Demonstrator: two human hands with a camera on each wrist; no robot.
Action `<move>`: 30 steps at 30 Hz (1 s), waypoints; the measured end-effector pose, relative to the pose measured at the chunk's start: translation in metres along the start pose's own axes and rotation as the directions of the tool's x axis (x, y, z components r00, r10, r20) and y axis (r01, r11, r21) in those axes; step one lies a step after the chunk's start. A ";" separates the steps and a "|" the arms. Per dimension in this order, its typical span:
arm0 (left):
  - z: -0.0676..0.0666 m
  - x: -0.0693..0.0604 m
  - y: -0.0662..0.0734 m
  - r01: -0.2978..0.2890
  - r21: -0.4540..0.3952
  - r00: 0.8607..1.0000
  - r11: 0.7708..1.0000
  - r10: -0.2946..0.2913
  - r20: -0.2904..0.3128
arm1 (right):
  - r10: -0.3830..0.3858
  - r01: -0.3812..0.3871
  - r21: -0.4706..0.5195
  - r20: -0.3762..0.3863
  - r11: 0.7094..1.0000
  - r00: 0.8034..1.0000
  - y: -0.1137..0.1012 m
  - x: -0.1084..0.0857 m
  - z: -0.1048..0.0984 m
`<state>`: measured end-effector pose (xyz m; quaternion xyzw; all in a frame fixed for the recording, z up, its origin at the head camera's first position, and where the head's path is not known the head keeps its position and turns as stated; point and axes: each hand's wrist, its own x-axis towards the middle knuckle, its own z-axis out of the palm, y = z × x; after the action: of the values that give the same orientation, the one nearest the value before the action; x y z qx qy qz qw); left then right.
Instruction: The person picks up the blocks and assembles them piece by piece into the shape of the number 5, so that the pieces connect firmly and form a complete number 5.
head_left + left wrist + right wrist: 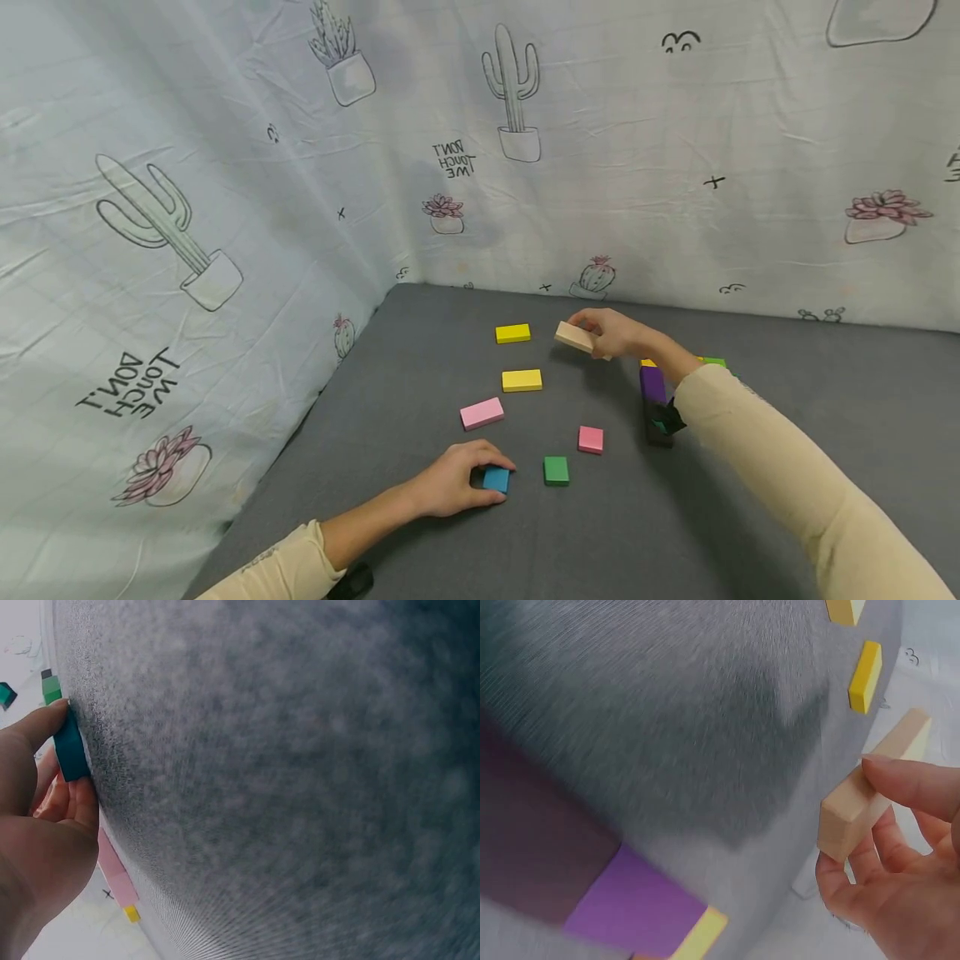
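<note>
Between its thumb and fingers my left hand (459,481) pinches a blue block (496,479) on the grey table; the left wrist view shows this blue block (70,750) from its side. Further back, my right hand (613,332) grips a long plain wooden block (575,337), raised above the table with its shadow below. In the right wrist view, the thumb presses one face of the wooden block (870,787) and the fingers curl at the other. A green square block (556,471) and a pink-red square block (591,439) lie right of my left hand.
Two yellow blocks (513,334) and a pink block (482,413) lie left of centre. Under my right forearm sits a group with a purple block (652,385), a black block (660,435) and a light green block (714,362). White printed cloth (600,192) hangs behind the table.
</note>
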<state>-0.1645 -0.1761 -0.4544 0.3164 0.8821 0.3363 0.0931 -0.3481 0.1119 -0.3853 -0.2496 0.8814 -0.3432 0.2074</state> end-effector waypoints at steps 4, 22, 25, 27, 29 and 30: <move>0.001 0.001 -0.001 -0.003 0.004 1.000 1.000 0.003 0.004 | -0.013 0.013 -0.015 -0.011 1.000 1.000 0.005 -0.015 -0.009; 0.000 0.001 -0.002 -0.031 0.025 0.999 0.999 0.031 -0.010 | -0.003 0.005 0.066 -0.029 0.998 1.000 0.028 -0.078 -0.033; 0.000 0.001 -0.003 -0.039 0.026 0.999 0.999 0.039 -0.021 | 0.009 -0.008 0.084 -0.015 0.996 1.000 0.035 -0.086 -0.036; 0.001 0.001 -0.004 -0.038 0.022 0.999 0.999 0.039 -0.022 | 0.014 -0.013 0.107 -0.003 0.994 1.000 0.039 -0.091 -0.038; 0.001 0.001 -0.004 -0.037 0.021 0.999 0.999 0.037 -0.023 | 0.013 -0.014 0.150 0.010 0.989 1.000 0.043 -0.097 -0.040; 0.001 0.001 -0.004 -0.036 0.023 0.999 0.999 0.036 -0.023 | 0.015 -0.017 0.177 0.015 0.984 1.000 0.045 -0.099 -0.041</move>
<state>-0.1670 -0.1773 -0.4573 0.3293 0.8809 0.3319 0.0731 -0.3053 0.2197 -0.3700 -0.2254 0.8480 -0.4167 0.2376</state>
